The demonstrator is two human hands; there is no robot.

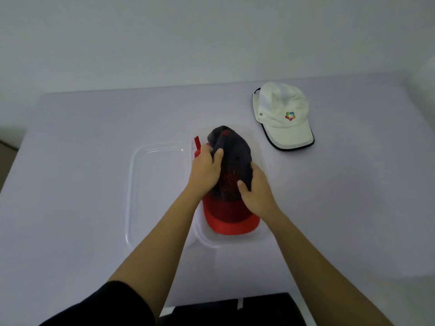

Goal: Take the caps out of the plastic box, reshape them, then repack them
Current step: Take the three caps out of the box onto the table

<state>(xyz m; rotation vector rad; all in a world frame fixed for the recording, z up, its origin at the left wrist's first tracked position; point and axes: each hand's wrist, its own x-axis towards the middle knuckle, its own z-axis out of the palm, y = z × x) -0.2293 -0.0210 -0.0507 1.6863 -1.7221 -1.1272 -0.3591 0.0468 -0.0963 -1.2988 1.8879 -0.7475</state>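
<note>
A dark navy cap [237,154] with a red brim [231,222] lies in the clear plastic box [261,236] at the table's middle. My left hand [206,170] grips its back left side, thumb over the dark crown. My right hand [255,191] holds the crown's right front. A red strap [197,143] sticks up beside my left hand. A white cap [283,116] with a coloured logo and a dark-edged brim rests on the table to the back right, apart from the box.
The box's clear lid [146,191] lies flat just left of the box. The lavender table [82,161] ends at a pale wall behind. My dark-clothed body fills the bottom edge.
</note>
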